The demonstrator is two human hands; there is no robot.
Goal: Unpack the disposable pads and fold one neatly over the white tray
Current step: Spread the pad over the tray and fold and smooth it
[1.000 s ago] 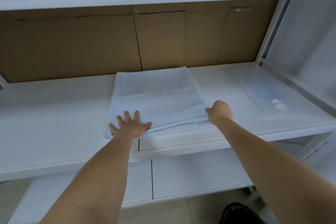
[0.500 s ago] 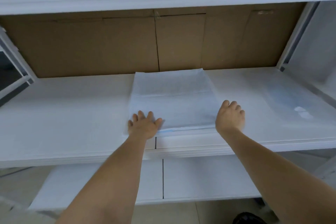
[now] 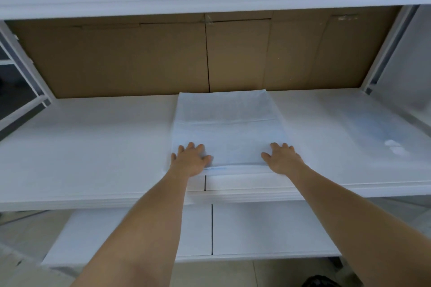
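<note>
White, thin, faintly blue-edged: one pad (image 3: pixel 227 128), folded, lying flat on the middle shelf (image 3: pixel 93 147), its near edge just short of the shelf's front lip. We cannot make out the tray's outline beneath it. We have our left hand (image 3: pixel 190 158) on the near left corner and our right hand (image 3: pixel 283 158) on the near right corner, fingers spread and flat, pinching nothing. The step, as we judge it: smoothing the fold. Press evenly, sweep outward, and keep the near edge square to the lip. Count: pads, one; hands, two; clear wrapper (image 3: pixel 382 133), one, well apart to the right; cardboard panels (image 3: pixel 116 58) behind, several; shelves, three.
</note>
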